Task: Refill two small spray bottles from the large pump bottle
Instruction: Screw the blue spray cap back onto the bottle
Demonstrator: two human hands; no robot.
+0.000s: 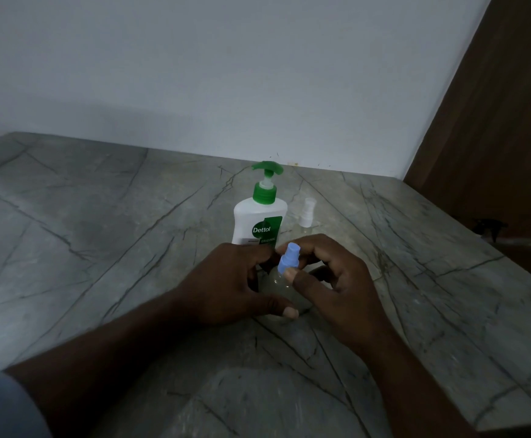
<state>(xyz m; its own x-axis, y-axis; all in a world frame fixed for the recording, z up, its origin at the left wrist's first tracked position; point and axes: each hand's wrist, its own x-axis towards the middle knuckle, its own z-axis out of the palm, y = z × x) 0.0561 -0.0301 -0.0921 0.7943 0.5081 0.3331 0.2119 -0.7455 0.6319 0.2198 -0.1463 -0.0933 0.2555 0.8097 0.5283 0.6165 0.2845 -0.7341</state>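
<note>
A small clear spray bottle with a blue spray cap stands on the marble counter between my hands. My left hand grips its clear body from the left, thumb across the front. My right hand pinches the blue cap between thumb and fingers. Just behind stands the large white pump bottle with a green pump head and a Dettol label. To its right a second small clear spray bottle with a white cap stands upright, partly hidden by my right hand.
The counter meets a pale wall at the back. A brown wooden panel rises at the right, with a dark object at the counter's right edge.
</note>
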